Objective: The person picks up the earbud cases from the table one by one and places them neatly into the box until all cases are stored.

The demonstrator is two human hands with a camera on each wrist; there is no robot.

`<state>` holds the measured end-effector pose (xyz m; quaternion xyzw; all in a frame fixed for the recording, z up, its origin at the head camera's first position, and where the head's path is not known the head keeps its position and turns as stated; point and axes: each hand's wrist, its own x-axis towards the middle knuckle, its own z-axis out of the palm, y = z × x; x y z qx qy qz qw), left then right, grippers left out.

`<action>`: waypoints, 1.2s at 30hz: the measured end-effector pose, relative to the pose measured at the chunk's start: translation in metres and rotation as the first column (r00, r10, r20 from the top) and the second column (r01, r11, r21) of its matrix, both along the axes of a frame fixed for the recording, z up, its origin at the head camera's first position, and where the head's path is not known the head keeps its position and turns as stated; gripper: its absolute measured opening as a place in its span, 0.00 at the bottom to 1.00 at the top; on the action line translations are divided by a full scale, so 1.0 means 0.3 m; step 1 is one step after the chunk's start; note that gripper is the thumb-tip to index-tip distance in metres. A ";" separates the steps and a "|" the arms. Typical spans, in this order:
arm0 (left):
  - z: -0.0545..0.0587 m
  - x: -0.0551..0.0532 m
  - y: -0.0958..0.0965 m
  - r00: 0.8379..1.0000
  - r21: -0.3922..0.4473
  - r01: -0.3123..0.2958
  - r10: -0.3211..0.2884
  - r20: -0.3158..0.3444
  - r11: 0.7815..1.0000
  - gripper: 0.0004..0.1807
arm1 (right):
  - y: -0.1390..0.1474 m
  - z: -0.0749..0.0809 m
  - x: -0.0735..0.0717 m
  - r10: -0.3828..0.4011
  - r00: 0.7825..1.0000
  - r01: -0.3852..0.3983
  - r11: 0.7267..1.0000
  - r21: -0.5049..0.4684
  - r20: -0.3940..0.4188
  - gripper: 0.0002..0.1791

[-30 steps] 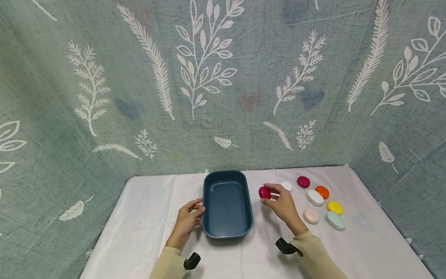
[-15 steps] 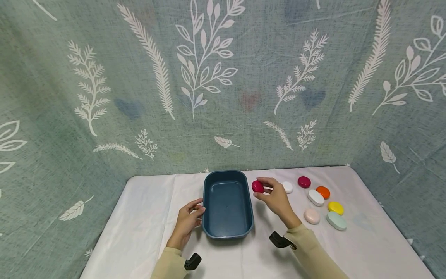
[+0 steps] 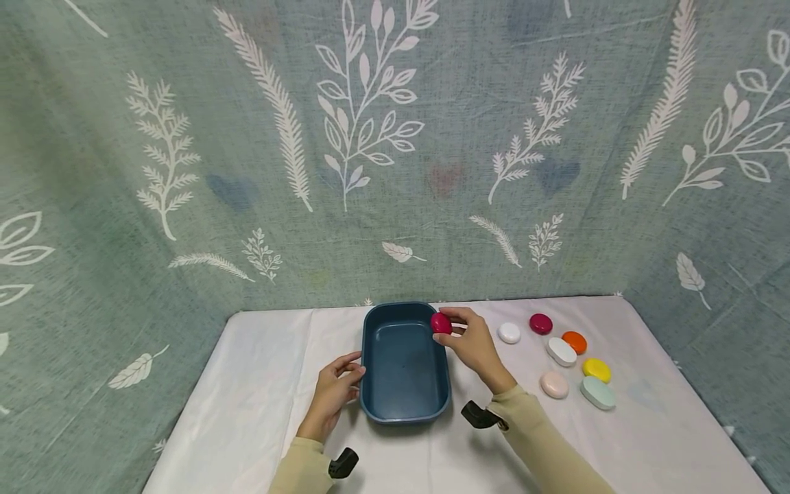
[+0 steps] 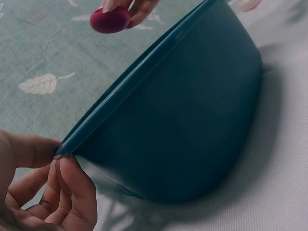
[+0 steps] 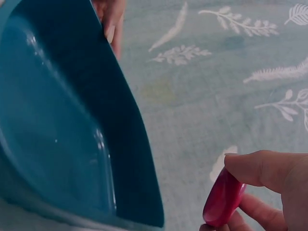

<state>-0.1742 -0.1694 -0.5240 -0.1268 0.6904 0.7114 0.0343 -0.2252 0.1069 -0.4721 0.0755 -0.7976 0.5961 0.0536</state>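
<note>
A dark blue rectangular plastic tub [image 3: 404, 415] with rounded corners stands on the table, and nothing lies in it. My left hand [image 3: 333, 394] is at its left side; in the left wrist view the thumb and fingers [image 4: 77, 183] pinch the rim. My right hand [image 3: 472, 350] holds a glossy red rounded soap bar [image 3: 441, 323] between thumb and fingertips. In the head view this soap overlaps the tub's upper right rim. The right wrist view shows the soap [image 5: 224, 199] tilted on edge, with the thumb on top, beside the tub's wall [image 5: 130, 144].
Right of the tub lie a small white soap [image 3: 509, 333], another red one [image 3: 541, 324], an orange one [image 3: 575, 342], a white oval [image 3: 561, 351], a yellow one [image 3: 596, 370], a pale pink one [image 3: 554, 385] and a mint oval [image 3: 598, 393]. A patterned curtain [image 3: 395, 171] hangs behind.
My right hand has moved left with the red soap, from beside the tub to its upper right rim. The left hand stays at the tub's left rim.
</note>
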 end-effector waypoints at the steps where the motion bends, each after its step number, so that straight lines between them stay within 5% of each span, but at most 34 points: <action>1: 0.001 0.000 0.001 1.000 0.002 0.000 0.000 0.000 1.000 0.24 | -0.007 0.001 -0.004 0.002 1.000 -0.002 1.000 0.000 0.001 0.28; 36: 0.004 0.004 0.009 1.000 0.019 -0.009 0.009 0.005 1.000 0.24 | -0.205 -0.020 -0.095 0.094 0.995 -0.094 0.995 0.038 0.016 0.27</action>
